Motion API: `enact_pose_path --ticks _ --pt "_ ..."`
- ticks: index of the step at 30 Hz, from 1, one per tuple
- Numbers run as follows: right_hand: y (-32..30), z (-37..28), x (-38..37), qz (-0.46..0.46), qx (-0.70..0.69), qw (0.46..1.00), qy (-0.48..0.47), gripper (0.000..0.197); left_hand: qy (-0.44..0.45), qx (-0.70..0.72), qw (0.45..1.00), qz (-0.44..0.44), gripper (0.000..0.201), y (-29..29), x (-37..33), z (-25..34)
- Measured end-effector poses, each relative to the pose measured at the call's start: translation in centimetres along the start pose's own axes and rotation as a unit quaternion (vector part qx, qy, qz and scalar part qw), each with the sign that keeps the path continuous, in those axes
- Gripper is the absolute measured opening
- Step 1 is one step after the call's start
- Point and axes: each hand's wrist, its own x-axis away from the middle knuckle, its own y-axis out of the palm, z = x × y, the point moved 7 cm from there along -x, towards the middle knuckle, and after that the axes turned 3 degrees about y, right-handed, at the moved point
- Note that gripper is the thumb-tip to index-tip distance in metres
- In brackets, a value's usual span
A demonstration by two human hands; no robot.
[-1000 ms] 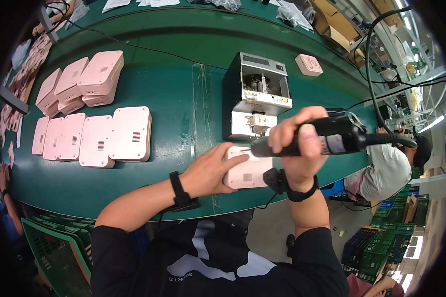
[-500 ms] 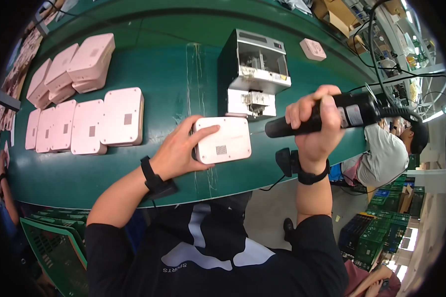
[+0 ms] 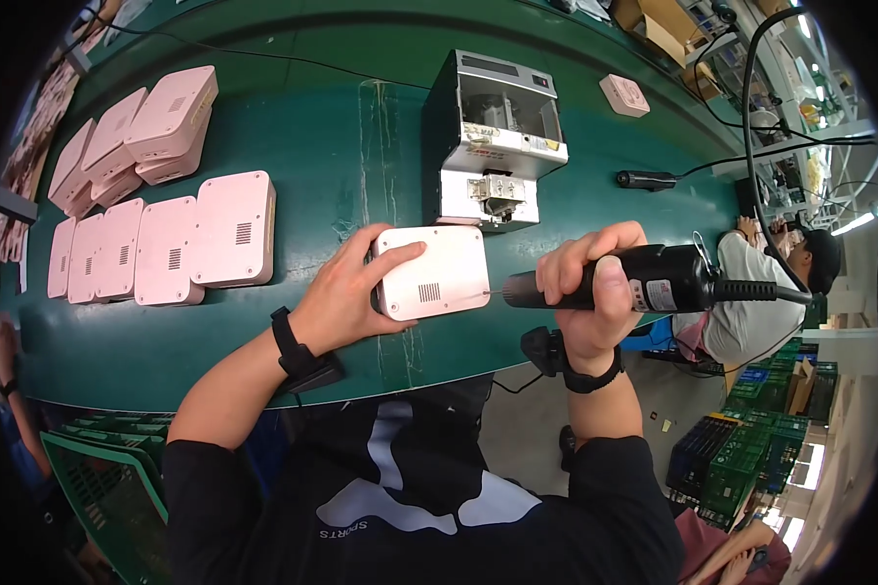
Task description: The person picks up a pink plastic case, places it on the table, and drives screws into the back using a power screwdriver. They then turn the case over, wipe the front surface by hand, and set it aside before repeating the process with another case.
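A pale pinkish-white plastic case (image 3: 444,255) with rounded corners, a small vent grille and screw holes lies on the green workbench. My left hand (image 3: 349,288) grips its left side, thumb along the lower edge and a finger stretched over the top face. In my right hand (image 3: 592,288) is a black corded electric screwdriver (image 3: 675,280), held almost level with its thin bit pointing left. The bit reaches the case's lower right corner; whether it sits in the screw hole I cannot tell. Just beyond the case stands a screw feeder (image 3: 498,122) with a clear window.
Several similar cases (image 3: 232,219) stand in rows and stacks at the left. A second black tool (image 3: 646,180) and a small pinkish box (image 3: 624,96) lie at the right. Green crates (image 3: 98,478) are below the bench's left end. A person (image 3: 756,297) sits at the right.
My right hand has brought the screwdriver down and left, from beside the case's right edge to its lower right corner. My left hand keeps its hold; the black tool behind has come into view.
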Motion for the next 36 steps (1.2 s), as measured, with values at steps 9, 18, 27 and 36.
enact_pose_path --ticks 9,18,27,36 --pt "0.3 0.2 0.3 0.007 0.003 1.000 -0.005 0.020 0.003 0.004 1.000 -0.004 0.085 0.1 -0.1 -0.1" --pt "0.4 -2.8 -5.9 0.055 0.043 0.994 -0.080 0.017 -0.010 -0.013 1.000 -0.012 0.085 0.1 0.0 0.0" --pt "2.0 -1.6 -4.2 -0.009 -0.017 1.000 -0.005 0.021 -0.010 0.000 1.000 -0.005 0.085 -0.2 0.1 -0.2" --pt "5.7 -2.1 -0.1 -0.072 0.000 0.996 0.043 0.039 -0.005 0.005 1.000 0.009 0.085 -0.2 0.2 -0.5"
